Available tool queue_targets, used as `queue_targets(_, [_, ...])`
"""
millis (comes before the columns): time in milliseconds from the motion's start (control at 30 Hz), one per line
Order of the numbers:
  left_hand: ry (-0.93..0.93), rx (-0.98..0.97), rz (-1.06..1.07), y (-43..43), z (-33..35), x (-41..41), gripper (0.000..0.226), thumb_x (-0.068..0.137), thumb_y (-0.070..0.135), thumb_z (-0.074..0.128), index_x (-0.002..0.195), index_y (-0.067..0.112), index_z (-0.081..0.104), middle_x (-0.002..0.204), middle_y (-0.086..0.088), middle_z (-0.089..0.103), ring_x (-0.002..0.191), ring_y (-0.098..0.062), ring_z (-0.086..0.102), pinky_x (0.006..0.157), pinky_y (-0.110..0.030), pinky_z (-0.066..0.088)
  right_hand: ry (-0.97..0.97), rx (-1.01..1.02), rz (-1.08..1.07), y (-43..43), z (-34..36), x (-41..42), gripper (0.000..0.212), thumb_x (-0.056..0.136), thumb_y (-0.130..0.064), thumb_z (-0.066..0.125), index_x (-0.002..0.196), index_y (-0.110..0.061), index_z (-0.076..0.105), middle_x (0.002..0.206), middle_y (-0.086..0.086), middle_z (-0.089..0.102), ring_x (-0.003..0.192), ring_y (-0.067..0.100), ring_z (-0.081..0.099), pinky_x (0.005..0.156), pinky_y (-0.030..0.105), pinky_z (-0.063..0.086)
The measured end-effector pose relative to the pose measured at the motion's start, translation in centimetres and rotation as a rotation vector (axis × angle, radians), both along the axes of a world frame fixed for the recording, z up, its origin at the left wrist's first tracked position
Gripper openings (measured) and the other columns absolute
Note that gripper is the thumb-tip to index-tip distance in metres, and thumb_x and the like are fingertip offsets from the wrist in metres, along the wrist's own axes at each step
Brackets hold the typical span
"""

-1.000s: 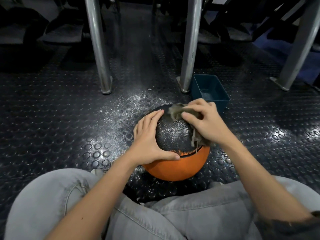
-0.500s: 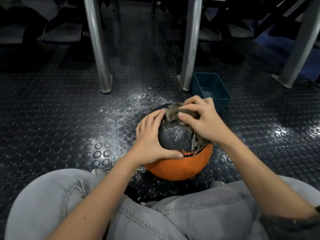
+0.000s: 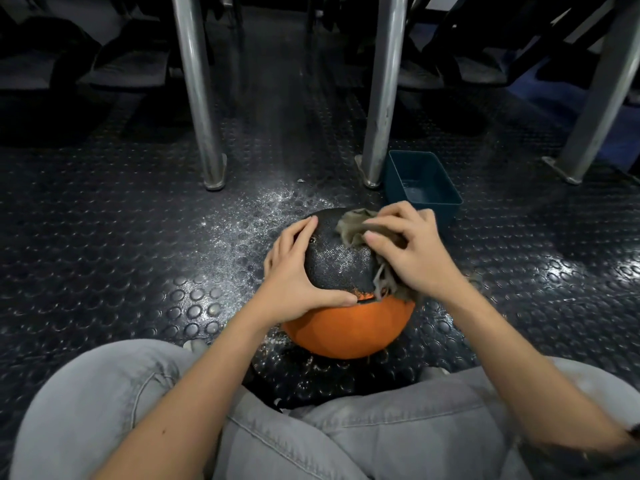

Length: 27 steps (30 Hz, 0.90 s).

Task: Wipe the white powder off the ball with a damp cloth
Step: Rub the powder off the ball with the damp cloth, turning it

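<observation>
A ball (image 3: 346, 327), black on top and orange below, sits on the studded floor between my knees. Faint white powder speckles its black top. My left hand (image 3: 294, 271) rests on the ball's left side, fingers spread over the black part and thumb along the seam. My right hand (image 3: 412, 251) grips a crumpled grey-brown cloth (image 3: 356, 226) and presses it on the ball's upper right. Frayed cloth ends hang below that hand over the seam.
A dark teal tub (image 3: 422, 183) stands just behind the ball to the right. White powder is scattered on the black floor (image 3: 256, 216) behind and left of the ball. Metal legs (image 3: 197, 98) (image 3: 384, 91) (image 3: 599, 98) rise beyond. My knees in grey jeans (image 3: 104, 410) frame the near side.
My right hand with the cloth has shifted slightly up and right over the ball's top, exposing more of the black surface. My left hand keeps its place on the ball.
</observation>
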<state>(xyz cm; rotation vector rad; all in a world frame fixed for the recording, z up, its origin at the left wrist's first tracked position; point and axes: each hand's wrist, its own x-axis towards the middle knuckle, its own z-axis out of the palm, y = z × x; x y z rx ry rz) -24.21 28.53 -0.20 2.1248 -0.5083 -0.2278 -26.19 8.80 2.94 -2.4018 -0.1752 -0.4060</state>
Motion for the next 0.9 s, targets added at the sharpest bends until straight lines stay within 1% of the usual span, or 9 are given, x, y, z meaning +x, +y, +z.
queue_targets(100, [0.067,-0.008,0.013,0.3,0.3,0.2,0.133,0.033,0.077,0.063,0.148,0.039,0.008,0.122,0.039,0.007,0.132,0.003,0.009,0.117,-0.046,0.012,0.014,-0.007,0.07,-0.3,0.0,0.0,0.014,0.089,-0.029,0.062,0.101,-0.03,0.068,0.102,-0.016,0.051,0.101,0.014,0.034,0.092,0.008,0.023])
queue_targets(267, [0.083,-0.016,0.03,-0.1,0.7,0.4,0.133,0.035,0.073,0.07,0.148,0.039,0.01,0.134,0.033,0.01,0.137,-0.004,0.009,0.117,-0.05,0.013,0.225,0.441,-0.221,-2.7,-0.6,1.4,0.014,0.091,-0.021,0.06,0.103,-0.024,0.065,0.103,0.001,0.057,0.108,0.023,0.056,0.097,0.035,0.043])
queue_targets(333, [0.059,-0.009,0.044,-0.3,0.6,0.2,0.131,0.037,0.072,0.071,0.148,0.038,0.011,0.134,0.031,0.011,0.135,0.0,0.009,0.117,-0.049,0.012,0.222,0.433,-0.252,-2.5,-0.9,0.9,0.015,0.092,-0.021,0.059,0.106,-0.023,0.064,0.103,0.0,0.055,0.111,0.022,0.054,0.096,0.026,0.039])
queue_targets(433, [0.053,-0.028,0.062,0.2,-0.1,0.3,0.132,0.033,0.077,0.064,0.148,0.039,0.011,0.125,0.035,0.008,0.136,-0.001,0.009,0.117,-0.048,0.014,0.061,0.16,-0.153,0.0,-0.7,-0.5,0.013,0.09,-0.023,0.06,0.101,-0.028,0.066,0.101,-0.008,0.051,0.105,0.016,0.041,0.089,0.005,0.022])
queue_targets(500, [0.086,-0.039,0.073,0.6,-0.4,0.6,0.132,0.033,0.078,0.065,0.148,0.04,0.01,0.128,0.034,0.01,0.139,-0.009,0.009,0.117,-0.049,0.016,0.03,0.049,-0.089,1.3,-0.7,-1.0,0.016,0.09,-0.026,0.06,0.104,-0.026,0.067,0.103,-0.01,0.047,0.101,0.012,0.032,0.085,0.004,0.021])
queue_targets(567, [0.112,-0.032,0.065,0.7,-0.5,0.7,0.133,0.033,0.078,0.065,0.148,0.041,0.008,0.132,0.035,0.01,0.14,-0.013,0.009,0.117,-0.051,0.016,0.066,0.134,-0.161,0.3,-1.2,-0.4,0.015,0.091,-0.027,0.059,0.104,-0.029,0.065,0.103,-0.007,0.049,0.106,0.016,0.037,0.092,0.016,0.028])
queue_targets(667, [0.121,-0.036,0.045,0.6,-0.1,0.7,0.131,0.038,0.077,0.071,0.148,0.039,0.011,0.139,0.027,0.011,0.14,-0.015,0.012,0.117,-0.047,0.016,0.308,0.524,-0.35,-1.9,-1.7,-0.1,0.012,0.094,-0.031,0.055,0.094,-0.028,0.066,0.098,0.005,0.065,0.1,0.024,0.059,0.096,0.041,0.045])
queue_targets(800, [0.257,-0.384,0.248,1.1,0.3,2.7,0.079,0.072,0.051,0.067,0.141,0.023,0.039,0.139,0.005,0.033,0.13,-0.014,0.034,0.114,-0.04,0.028,0.483,0.717,-0.432,-2.5,-3.0,-0.3,0.021,0.097,-0.036,0.047,0.092,-0.024,0.064,0.093,0.003,0.068,0.097,0.022,0.063,0.093,0.036,0.047])
queue_targets(900, [0.455,-0.48,0.509,2.0,-0.7,4.4,0.062,0.089,0.046,0.054,0.141,0.015,0.039,0.145,-0.007,0.041,0.13,-0.024,0.041,0.109,-0.042,0.033,0.651,0.828,-0.541,-2.4,-4.5,-0.1,0.037,0.095,-0.05,0.044,0.102,-0.02,0.065,0.109,0.009,0.066,0.109,0.027,0.057,0.103,0.041,0.039])
